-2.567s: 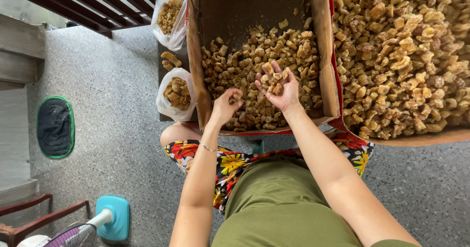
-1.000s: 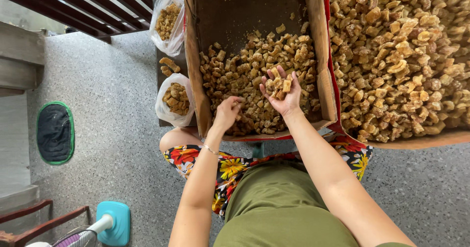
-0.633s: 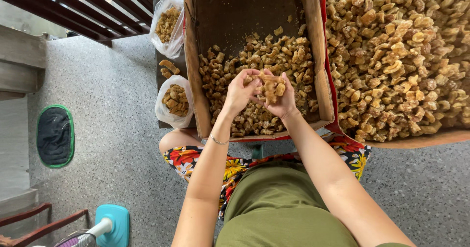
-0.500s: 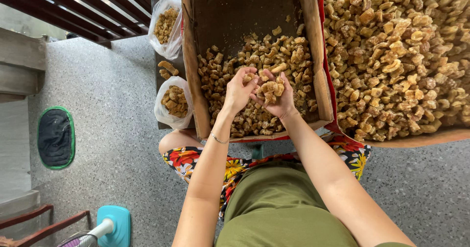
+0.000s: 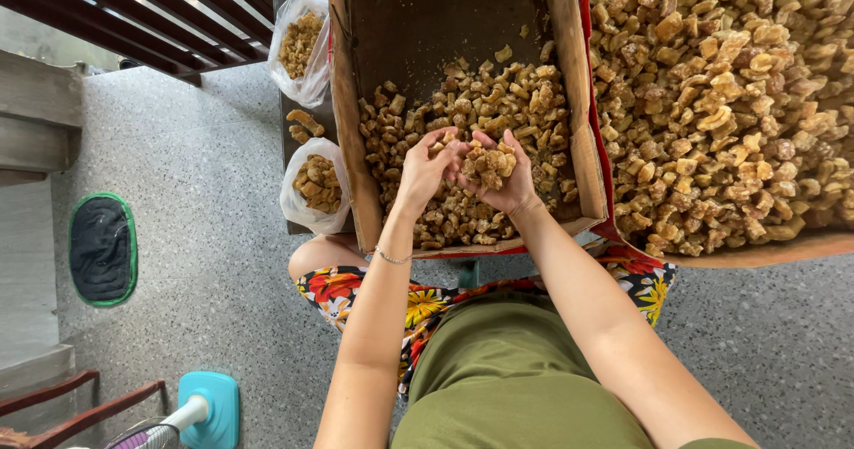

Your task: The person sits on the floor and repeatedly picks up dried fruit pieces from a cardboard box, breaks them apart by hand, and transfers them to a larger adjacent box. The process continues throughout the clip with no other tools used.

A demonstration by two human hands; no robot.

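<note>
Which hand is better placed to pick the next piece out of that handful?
Left. The left hand is free, its fingers at the brown chunks cupped in the right hand, which is occupied.

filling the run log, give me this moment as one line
right hand: cupping golden-brown chunks | left hand: fingers at same chunks | where: over cardboard box

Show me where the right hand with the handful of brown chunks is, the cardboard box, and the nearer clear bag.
right hand [image 5: 507, 177], head view, on the palm below the chunks.
cardboard box [image 5: 418, 17], head view, on its bare floor.
clear bag [image 5: 294, 204], head view, on its plastic side.
</note>
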